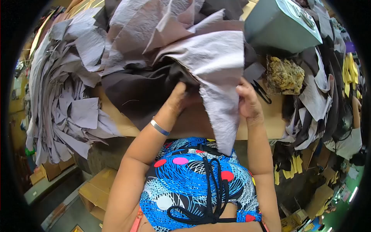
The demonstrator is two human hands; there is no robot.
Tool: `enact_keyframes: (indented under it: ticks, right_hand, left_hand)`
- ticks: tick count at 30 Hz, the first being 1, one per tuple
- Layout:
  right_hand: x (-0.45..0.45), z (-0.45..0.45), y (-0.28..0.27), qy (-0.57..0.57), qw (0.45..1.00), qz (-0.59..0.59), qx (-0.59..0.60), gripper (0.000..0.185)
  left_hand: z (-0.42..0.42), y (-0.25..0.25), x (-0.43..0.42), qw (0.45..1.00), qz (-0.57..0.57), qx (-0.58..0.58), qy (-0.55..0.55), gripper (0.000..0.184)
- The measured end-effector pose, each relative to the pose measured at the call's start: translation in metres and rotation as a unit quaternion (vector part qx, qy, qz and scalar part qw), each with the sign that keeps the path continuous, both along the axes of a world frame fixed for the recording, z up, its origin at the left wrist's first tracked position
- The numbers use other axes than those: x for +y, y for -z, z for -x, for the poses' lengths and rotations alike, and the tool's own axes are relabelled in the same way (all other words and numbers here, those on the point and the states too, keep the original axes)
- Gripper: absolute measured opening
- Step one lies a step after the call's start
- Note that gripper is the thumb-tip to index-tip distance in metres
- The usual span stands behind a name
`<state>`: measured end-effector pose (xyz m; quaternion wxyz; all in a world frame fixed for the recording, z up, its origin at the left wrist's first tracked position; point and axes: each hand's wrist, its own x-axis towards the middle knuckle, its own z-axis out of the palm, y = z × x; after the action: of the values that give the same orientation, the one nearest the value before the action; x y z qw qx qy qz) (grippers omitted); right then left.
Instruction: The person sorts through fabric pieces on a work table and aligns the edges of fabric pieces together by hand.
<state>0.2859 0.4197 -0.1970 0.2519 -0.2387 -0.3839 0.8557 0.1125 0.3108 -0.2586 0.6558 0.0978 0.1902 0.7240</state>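
Note:
A light mauve fabric piece [222,73] hangs in front of me, its pointed lower end reaching over the table edge towards my body. At its right edge, my right hand [249,101] has its fingers curled and closed on the cloth. Dark brown fabric [147,87] spreads out to the left of the light piece. My left hand [179,96] is at the fold where dark and light cloth meet, thumb against the dark cloth. The light piece partly hides its other fingers. A silver bracelet [159,128] circles my left wrist.
Cut fabric strips [63,96] are heaped at the left, and more cloth [154,27] lies at the back. A grey metal box [270,29] stands back right, near a yellowish clump [285,75] and black thread snips [262,92]. Cardboard boxes [98,189] sit below left.

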Motion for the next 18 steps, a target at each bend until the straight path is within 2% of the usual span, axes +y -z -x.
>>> enact_keyframes:
  ticks: [2, 4, 6, 7, 8, 9, 10, 11, 12, 14, 15, 16, 17, 18]
  right_hand:
    - [0.004, 0.013, -0.009, -0.01, 0.998, -0.056, -0.028, 0.03]
    - [0.007, 0.023, -0.003, -0.032, 0.994, -0.099, -0.022, 0.021]
    - [-0.001, 0.026, -0.016, 0.037, 0.994, -0.102, -0.033, 0.021]
    - [-0.005, 0.027, -0.022, 0.074, 0.991, -0.104, -0.038, 0.021]
    - [-0.004, 0.024, -0.019, 0.098, 0.991, -0.087, -0.043, 0.02]
    - [-0.003, 0.023, -0.016, 0.107, 0.99, -0.083, -0.04, 0.02]
    - [-0.003, 0.022, -0.012, 0.118, 0.989, -0.078, -0.038, 0.02]
    - [-0.003, 0.02, -0.006, 0.129, 0.988, -0.073, -0.036, 0.019]
    - [0.002, 0.018, 0.003, 0.113, 0.989, -0.084, -0.048, 0.023]
    - [0.026, 0.02, 0.017, 0.114, 0.951, -0.19, -0.217, 0.026]
    - [0.035, 0.025, 0.024, 0.111, 0.917, -0.239, -0.299, 0.027]
    - [0.037, 0.036, 0.019, 0.149, 0.87, -0.362, -0.3, 0.027]
    - [0.05, 0.042, 0.047, 0.19, 0.822, -0.464, -0.272, 0.025]
    - [0.055, 0.046, 0.057, 0.186, 0.776, -0.51, -0.322, 0.025]
  left_hand:
    - [-0.004, -0.011, -0.003, 0.997, 0.074, -0.011, 0.028, 0.039]
    - [-0.002, -0.012, -0.007, 0.994, 0.084, -0.035, 0.061, 0.033]
    - [0.008, 0.001, -0.012, 0.995, 0.075, -0.042, 0.051, 0.03]
    - [0.015, -0.021, -0.012, 0.983, 0.183, 0.027, 0.01, 0.03]
    - [0.016, -0.047, -0.015, 0.945, 0.309, 0.098, -0.035, 0.029]
    - [0.02, -0.053, -0.018, 0.95, 0.277, 0.127, -0.067, 0.028]
    - [0.033, -0.032, -0.029, 0.895, 0.239, 0.355, -0.129, 0.026]
    - [0.04, -0.013, -0.033, 0.829, 0.192, 0.498, -0.164, 0.025]
    - [0.044, -0.007, -0.033, 0.733, 0.158, 0.625, -0.215, 0.024]
    - [0.03, -0.066, -0.007, 0.611, 0.099, 0.738, -0.269, 0.024]
    - [0.032, -0.064, -0.002, 0.549, 0.089, 0.796, -0.241, 0.026]
    - [0.038, -0.06, 0.006, 0.483, 0.077, 0.847, -0.208, 0.027]
    - [0.044, -0.045, 0.017, 0.418, 0.061, 0.882, -0.208, 0.029]
    - [0.051, -0.031, 0.027, 0.351, 0.044, 0.911, -0.213, 0.03]
